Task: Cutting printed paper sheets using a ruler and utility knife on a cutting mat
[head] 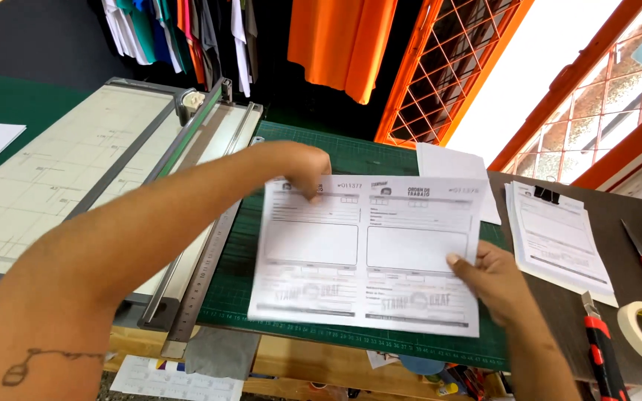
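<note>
My left hand and right hand pinch the blurred white printed form sheet, fingers closed on its edges, hiding green cutting mat.

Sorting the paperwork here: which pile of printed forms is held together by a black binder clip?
The stack of forms right of the right hand, on the brown board; the sheets in both hands carry no clip.

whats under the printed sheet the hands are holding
Under the printed sheet, held by the left hand and right hand, lies a green cutting mat. A white paper pokes out behind; anything else beneath is covered.
</note>
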